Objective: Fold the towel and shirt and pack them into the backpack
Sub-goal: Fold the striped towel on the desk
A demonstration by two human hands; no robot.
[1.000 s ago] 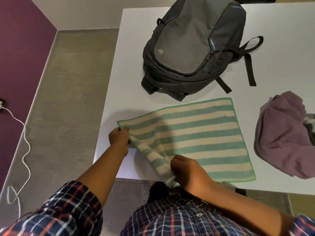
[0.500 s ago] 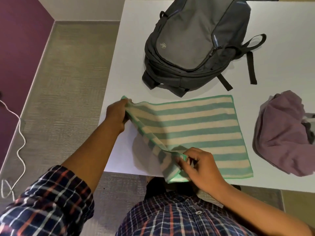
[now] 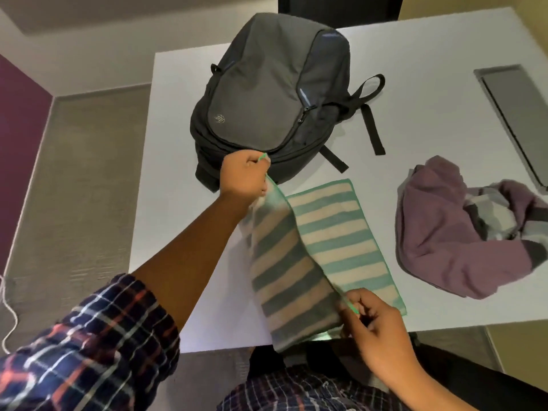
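A green and cream striped towel lies on the white table, its left half lifted off the surface. My left hand pinches the far lifted corner, just in front of the grey backpack. My right hand pinches the near corner at the table's front edge. The lifted half stands up as a flap between my two hands, over the part lying flat. The backpack lies on its back, zipped shut. A crumpled purple shirt sits to the right of the towel.
A grey rectangular panel is set into the table at the far right. A dark chair back stands behind the backpack. A white cable lies on the carpet at the left. The backpack's straps trail to its right.
Both hands have raised the towel's left edge and carried it rightward and away from me. The left hand moved from the table's left side up to the backpack.
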